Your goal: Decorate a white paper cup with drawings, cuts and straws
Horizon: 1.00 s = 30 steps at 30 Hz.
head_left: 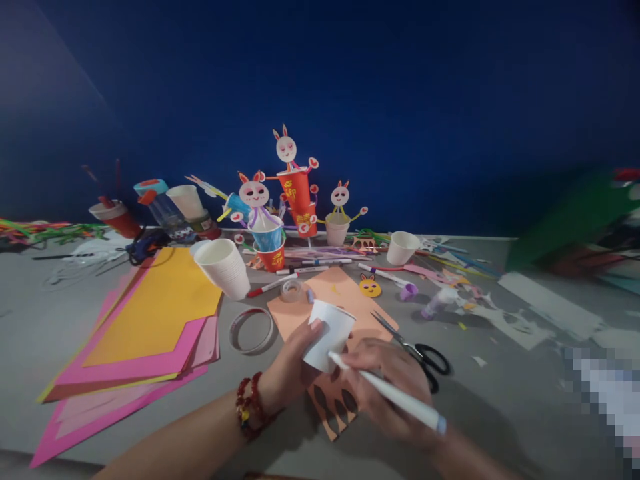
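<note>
My left hand (294, 360) is closed around a white paper cup (331, 330), held tilted above the table. In my right hand (385, 377) is a white marker (400, 399) with a light blue end; its tip is at the cup's lower side, and I cannot tell whether it touches. Beneath both hands lies an orange paper sheet (340, 287) with leaf-shaped holes cut in its near part. Black-handled scissors (420, 353) rest just beyond my right hand, partly over the sheet. A small yellow bunny face (370, 287) sits at the sheet's far right edge.
Coloured paper sheets (150, 313) are stacked at left, near nested white cups (223, 267) and a tape roll (251, 331). Bunny figures on cups (295, 193) stand at the back. A glue stick (440, 302) and paper scraps (520, 323) lie at right.
</note>
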Available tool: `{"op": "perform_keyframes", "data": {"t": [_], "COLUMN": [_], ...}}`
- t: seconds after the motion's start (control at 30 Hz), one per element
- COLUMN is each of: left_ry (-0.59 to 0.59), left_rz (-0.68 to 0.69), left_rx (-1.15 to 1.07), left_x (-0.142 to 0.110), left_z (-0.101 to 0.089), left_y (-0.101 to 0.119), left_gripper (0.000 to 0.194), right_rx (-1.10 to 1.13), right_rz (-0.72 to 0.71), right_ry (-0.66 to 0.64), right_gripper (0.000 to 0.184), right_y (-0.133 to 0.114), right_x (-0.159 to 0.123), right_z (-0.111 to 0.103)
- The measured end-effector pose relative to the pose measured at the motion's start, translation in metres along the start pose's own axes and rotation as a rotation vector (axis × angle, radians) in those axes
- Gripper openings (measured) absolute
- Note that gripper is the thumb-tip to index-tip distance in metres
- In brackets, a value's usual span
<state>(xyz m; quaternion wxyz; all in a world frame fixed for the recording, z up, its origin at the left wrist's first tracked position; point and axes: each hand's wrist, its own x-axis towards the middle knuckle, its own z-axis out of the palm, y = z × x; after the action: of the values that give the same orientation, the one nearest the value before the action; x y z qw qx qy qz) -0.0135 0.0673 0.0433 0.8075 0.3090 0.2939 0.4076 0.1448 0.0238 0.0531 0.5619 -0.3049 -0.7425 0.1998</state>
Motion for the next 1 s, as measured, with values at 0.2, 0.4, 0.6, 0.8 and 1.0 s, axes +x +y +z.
{"op": "perform_keyframes", "data": {"t": [0.2, 0.4, 0.6, 0.8, 1.0], "left_ry": [0.045, 0.005, -0.085, -0.092, -0.127], "left_rz": [0.001, -0.02, -0.04, -0.037, -0.051], "left_rx": [-0.035, -0.026, -0.025, -0.053, -0.061], "left_x": [-0.001, 0.0, 0.001, 0.001, 0.003], "left_z": [0.003, 0.001, -0.004, -0.004, -0.009], "left_y": [0.0, 0.0, -0.001, -0.001, -0.003], "left_gripper": [0.047, 0.044, 0.054, 0.056, 0.053], "right_rx": [-0.001, -0.014, -0.11, -0.01, -0.05], "right_rz": [-0.029, -0.001, 0.071, -0.031, 0.019], "right_ry": [-0.04, -0.022, 0.122, 0.007, 0.049], "right_gripper": [0.016, 0.017, 0.019, 0.017, 0.019], "right_y": [-0.001, 0.001, 0.004, 0.004, 0.006], "right_x": [-0.002, -0.003, 0.0, 0.002, 0.0], "right_z": [0.003, 0.003, -0.007, -0.006, -0.008]}}
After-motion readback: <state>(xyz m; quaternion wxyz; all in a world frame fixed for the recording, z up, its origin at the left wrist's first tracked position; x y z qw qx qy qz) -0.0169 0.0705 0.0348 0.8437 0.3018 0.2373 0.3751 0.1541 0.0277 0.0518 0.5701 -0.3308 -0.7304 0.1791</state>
